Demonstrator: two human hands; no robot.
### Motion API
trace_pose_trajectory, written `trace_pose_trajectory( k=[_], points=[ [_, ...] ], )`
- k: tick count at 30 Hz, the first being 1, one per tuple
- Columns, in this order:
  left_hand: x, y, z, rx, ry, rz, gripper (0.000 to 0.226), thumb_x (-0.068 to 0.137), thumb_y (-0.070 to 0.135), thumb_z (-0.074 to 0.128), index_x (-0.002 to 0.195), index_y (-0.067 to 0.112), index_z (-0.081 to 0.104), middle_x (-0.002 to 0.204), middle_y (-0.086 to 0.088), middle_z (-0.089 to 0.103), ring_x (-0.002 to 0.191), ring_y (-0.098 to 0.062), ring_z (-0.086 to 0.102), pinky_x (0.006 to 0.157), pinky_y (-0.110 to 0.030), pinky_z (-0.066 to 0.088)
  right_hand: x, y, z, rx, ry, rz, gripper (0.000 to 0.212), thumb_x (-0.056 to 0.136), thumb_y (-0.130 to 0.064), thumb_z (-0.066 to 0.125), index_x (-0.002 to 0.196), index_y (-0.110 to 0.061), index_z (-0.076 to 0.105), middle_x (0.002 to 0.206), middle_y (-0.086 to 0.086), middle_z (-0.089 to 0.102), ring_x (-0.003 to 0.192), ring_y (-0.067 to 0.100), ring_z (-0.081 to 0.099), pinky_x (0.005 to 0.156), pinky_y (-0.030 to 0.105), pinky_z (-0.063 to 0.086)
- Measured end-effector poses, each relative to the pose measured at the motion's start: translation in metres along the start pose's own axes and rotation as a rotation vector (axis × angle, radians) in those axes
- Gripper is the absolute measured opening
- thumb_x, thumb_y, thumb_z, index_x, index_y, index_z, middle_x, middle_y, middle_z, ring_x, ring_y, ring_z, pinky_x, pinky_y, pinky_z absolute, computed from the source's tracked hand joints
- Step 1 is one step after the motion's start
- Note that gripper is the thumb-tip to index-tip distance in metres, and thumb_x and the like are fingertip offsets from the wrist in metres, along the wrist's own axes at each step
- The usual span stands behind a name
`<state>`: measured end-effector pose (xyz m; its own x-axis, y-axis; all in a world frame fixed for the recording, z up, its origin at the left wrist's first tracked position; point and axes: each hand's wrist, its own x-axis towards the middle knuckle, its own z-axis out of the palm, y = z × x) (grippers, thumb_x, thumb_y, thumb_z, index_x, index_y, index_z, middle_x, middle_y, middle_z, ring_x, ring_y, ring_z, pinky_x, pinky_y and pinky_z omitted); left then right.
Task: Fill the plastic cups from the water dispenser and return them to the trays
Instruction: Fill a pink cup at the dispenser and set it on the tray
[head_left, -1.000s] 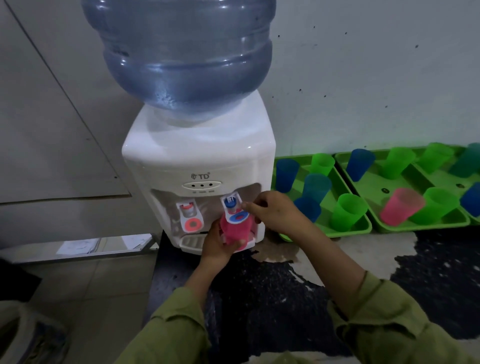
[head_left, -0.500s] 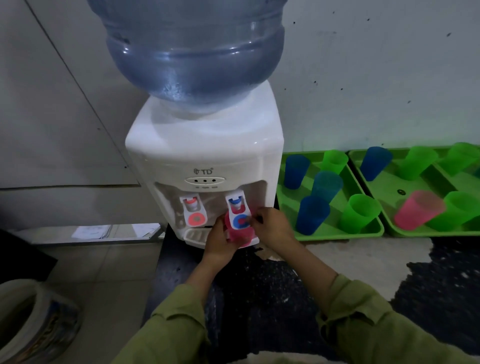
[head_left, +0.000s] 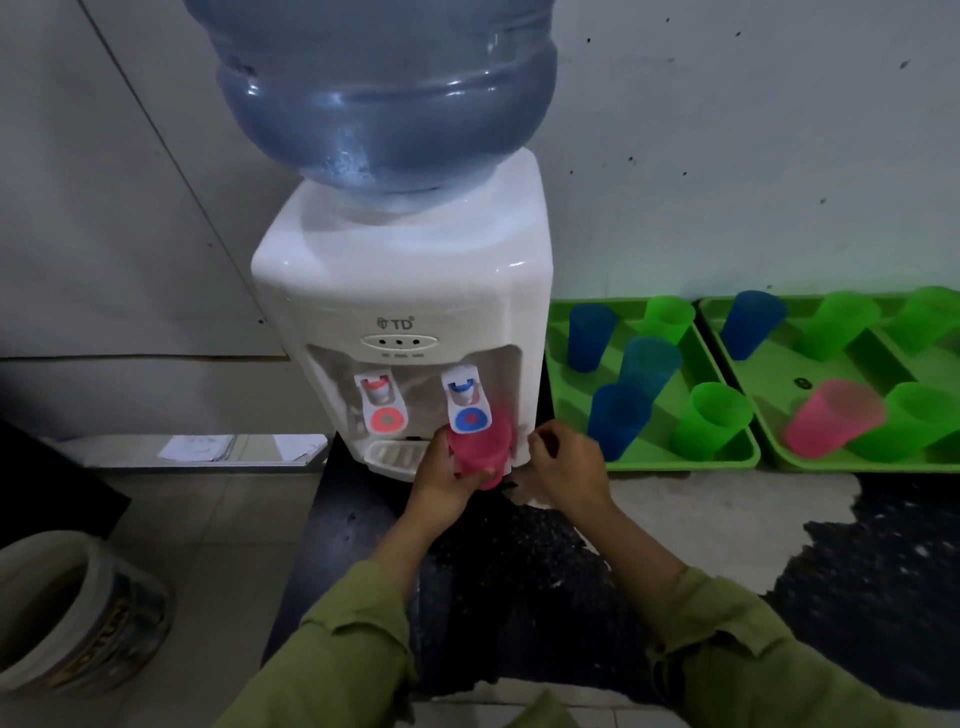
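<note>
A white water dispenser with a big blue bottle on top stands on the dark counter. My left hand grips a pink cup just below the blue tap lever. Just right of the cup is my right hand, off the lever, its fingers loosely curled and holding nothing. Two green trays sit to the right, carrying blue and green cups and another pink cup.
The red tap lever is to the left of the blue one, above a white drip tray. The dark speckled counter has a worn pale patch. A bucket stands on the tiled floor at lower left.
My right hand has come off the blue tap lever and dropped to the right of the cup. The left hand still holds the pink cup, now slightly lower and forward.
</note>
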<state>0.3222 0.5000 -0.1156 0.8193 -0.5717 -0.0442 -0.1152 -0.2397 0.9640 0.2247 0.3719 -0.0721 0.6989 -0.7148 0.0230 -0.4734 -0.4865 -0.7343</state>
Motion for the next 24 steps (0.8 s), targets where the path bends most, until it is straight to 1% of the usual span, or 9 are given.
trace_pose_trajectory(
  k=[2,4,6,8,13,16,20,22,24],
  points=[
    [-0.007,-0.003,0.002,0.003,0.004,0.007,0.062,0.072,0.001,0.076,0.119,0.023,0.042,0.108,0.017,0.055,0.093,0.010,0.057,0.073,0.000,0.042,-0.004,0.012,-0.002,-0.014,-0.028,0.037,0.019,0.089,-0.024,0.055,0.098,-0.010,0.064,0.092,0.011,0.070,0.083,0.027,0.064,0.067,0.031,0.048],
    [-0.013,-0.007,0.003,0.010,0.014,0.019,0.064,0.071,0.002,0.076,0.120,0.025,0.041,0.110,0.017,0.055,0.094,0.012,0.057,0.074,-0.002,0.043,-0.009,0.023,-0.003,-0.021,-0.071,0.043,0.019,0.087,-0.024,0.057,0.098,-0.011,0.064,0.093,0.011,0.070,0.084,0.025,0.064,0.065,0.026,0.044],
    [-0.018,-0.007,0.004,0.022,0.016,0.023,0.064,0.072,0.005,0.076,0.122,0.025,0.041,0.114,0.010,0.055,0.100,0.002,0.055,0.083,-0.011,0.044,-0.016,0.033,-0.004,-0.028,-0.110,0.049,0.021,0.087,-0.026,0.058,0.100,-0.011,0.063,0.095,0.008,0.070,0.083,0.019,0.061,0.065,0.023,0.039],
    [-0.022,-0.007,0.005,0.024,0.028,0.021,0.064,0.072,0.009,0.077,0.125,0.020,0.043,0.117,0.004,0.055,0.104,-0.010,0.054,0.089,-0.023,0.043,-0.024,0.043,-0.004,-0.018,-0.151,0.076,0.025,0.087,-0.026,0.059,0.106,-0.010,0.061,0.101,0.007,0.069,0.087,0.018,0.061,0.069,0.024,0.043],
    [-0.041,-0.007,0.008,0.023,-0.009,-0.010,0.065,0.071,0.007,0.078,0.126,0.013,0.045,0.117,0.002,0.055,0.110,-0.013,0.052,0.087,-0.012,0.040,-0.044,0.055,-0.011,-0.008,-0.170,0.082,0.035,0.089,-0.023,0.059,0.120,-0.007,0.053,0.113,0.010,0.065,0.099,0.023,0.062,0.083,0.027,0.046],
    [-0.055,-0.009,0.015,0.033,-0.053,-0.029,0.068,0.070,0.009,0.079,0.129,0.015,0.045,0.119,0.002,0.055,0.112,-0.013,0.051,0.094,-0.024,0.039,-0.053,0.062,-0.021,-0.005,-0.149,0.035,0.036,0.089,-0.020,0.059,0.121,-0.005,0.052,0.116,0.013,0.064,0.102,0.025,0.062,0.082,0.024,0.044],
    [-0.065,0.003,0.032,0.019,-0.092,-0.014,0.068,0.069,0.011,0.080,0.128,0.016,0.045,0.118,0.004,0.055,0.113,-0.015,0.051,0.097,-0.029,0.041,-0.056,0.070,-0.046,-0.062,-0.139,-0.003,0.039,0.090,-0.021,0.058,0.122,-0.001,0.051,0.121,0.016,0.061,0.109,0.028,0.059,0.089,0.030,0.044],
    [-0.065,0.015,0.042,0.031,-0.110,0.013,0.066,0.070,0.014,0.080,0.125,0.018,0.045,0.115,0.006,0.055,0.108,-0.012,0.052,0.092,-0.024,0.043,-0.054,0.074,-0.064,-0.074,-0.112,-0.019,0.039,0.089,-0.021,0.059,0.122,-0.001,0.051,0.120,0.015,0.061,0.107,0.029,0.059,0.089,0.033,0.045],
    [-0.062,0.033,0.052,0.040,-0.137,0.035,0.060,0.070,0.017,0.080,0.118,0.026,0.044,0.109,0.012,0.055,0.098,-0.005,0.053,0.077,-0.009,0.043,-0.050,0.074,-0.081,-0.057,-0.076,-0.029,0.039,0.089,-0.021,0.060,0.122,-0.002,0.051,0.119,0.013,0.062,0.107,0.028,0.060,0.090,0.034,0.046]
  ],
)
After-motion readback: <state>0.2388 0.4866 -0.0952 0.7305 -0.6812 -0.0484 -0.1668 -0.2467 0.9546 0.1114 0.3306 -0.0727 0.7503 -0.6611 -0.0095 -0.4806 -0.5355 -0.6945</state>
